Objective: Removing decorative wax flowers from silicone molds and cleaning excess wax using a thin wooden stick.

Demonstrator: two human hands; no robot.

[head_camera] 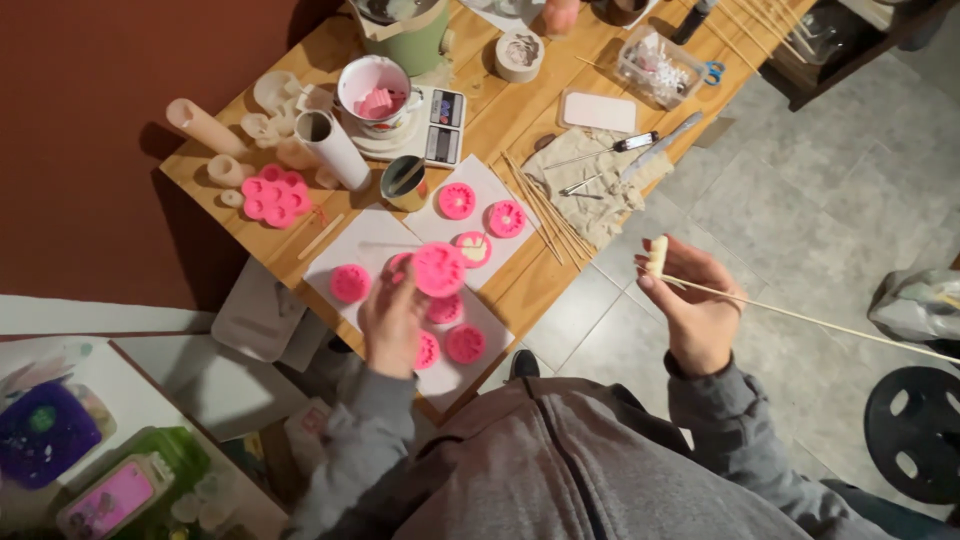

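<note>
The left hand [392, 322] is raised over the near edge of the bench [500, 115], its fingers closed on a round pink silicone mould [438, 268] held flat-face up above the white sheets [370, 240] where more pink moulds [457, 200] lie. The right hand [695, 310] is off the bench altogether, out past its near right corner over the tiled floor [800, 200], fingers pinched around a small cream-coloured wax piece [657, 255] and a thin wooden skewer [800, 318]. The skewer's long axis runs from the hand out to the right, slightly downward, away from the mould. The mould lies to the left of the wax piece, with open air between the two hands. How the skewer meets the wax is hidden by the fingers, and the mould's cavity is too small to read.
</note>
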